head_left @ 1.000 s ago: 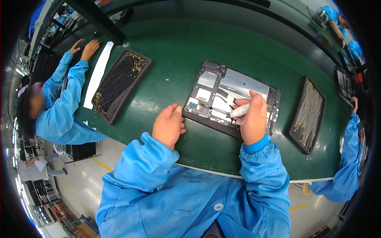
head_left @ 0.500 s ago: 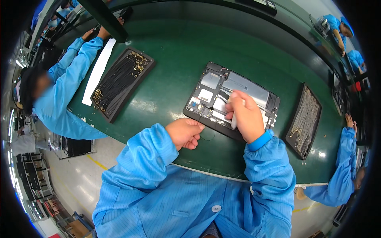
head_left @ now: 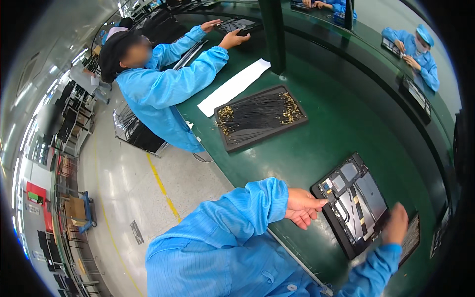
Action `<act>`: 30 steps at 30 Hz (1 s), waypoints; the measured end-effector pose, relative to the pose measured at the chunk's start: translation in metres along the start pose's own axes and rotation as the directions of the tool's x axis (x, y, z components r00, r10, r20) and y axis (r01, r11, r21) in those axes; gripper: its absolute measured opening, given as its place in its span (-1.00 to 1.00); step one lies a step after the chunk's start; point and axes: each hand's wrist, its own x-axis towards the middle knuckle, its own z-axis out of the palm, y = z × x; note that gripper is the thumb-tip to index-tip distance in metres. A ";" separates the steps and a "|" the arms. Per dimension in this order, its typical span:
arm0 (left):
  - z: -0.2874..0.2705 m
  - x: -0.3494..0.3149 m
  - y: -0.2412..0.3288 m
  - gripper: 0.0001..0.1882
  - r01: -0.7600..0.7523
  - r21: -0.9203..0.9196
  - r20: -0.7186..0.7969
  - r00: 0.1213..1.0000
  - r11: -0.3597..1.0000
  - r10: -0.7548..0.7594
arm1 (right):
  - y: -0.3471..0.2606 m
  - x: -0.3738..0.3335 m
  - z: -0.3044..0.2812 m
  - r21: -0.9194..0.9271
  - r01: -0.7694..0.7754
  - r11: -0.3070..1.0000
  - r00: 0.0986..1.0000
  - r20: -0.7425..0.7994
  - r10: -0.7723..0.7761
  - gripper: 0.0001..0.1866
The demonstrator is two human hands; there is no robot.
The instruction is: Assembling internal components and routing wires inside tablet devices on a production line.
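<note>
An opened tablet (head_left: 374, 195), its inner parts showing, lies in a black frame on the green bench. Grey panels, dark strips and a yellow-and-black strip are visible inside it. My left hand (head_left: 303, 205) is closed in a pinch, thumb and fingertip at the tablet's left edge. Whatever the pinch holds is too small to make out. Beyond the tablet's right edge, my right hand (head_left: 397, 223) is smeared by motion, and its fingers cannot be read. Past that hand lies a tray (head_left: 411, 237) of thin cables, partly covered by it.
A dark tray (head_left: 264, 141) of black cables with gold ends sits left of the tablet, beside a white strip (head_left: 232, 89). A green post (head_left: 273, 39) rises behind them. On the left a co-worker's blue sleeve (head_left: 198, 74) reaches over the bench (head_left: 356, 123).
The view has swung left, so the bench things appear shifted right and turned. My right hand has left the tablet's interior and moved to its right side. My left hand stays pinched by the tablet's edge.
</note>
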 end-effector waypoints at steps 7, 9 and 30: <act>-0.012 0.003 0.012 -0.54 0.068 -0.140 0.102 0.993 0.988 -0.054 | 0.080 -0.057 -0.150 -0.668 -0.171 0.724 0.982 -0.179 0.067 -0.48; -0.011 0.004 0.013 -0.54 0.078 -0.130 0.097 0.993 0.988 -0.066 | 0.093 -0.081 -0.128 -0.769 -0.111 0.629 0.992 -0.119 0.029 -0.48; 0.060 -0.016 -0.042 -0.60 -0.362 0.923 0.383 0.823 -0.134 0.419 | 0.006 -0.141 -0.072 -0.330 -0.098 0.939 0.874 -0.480 -0.077 -0.68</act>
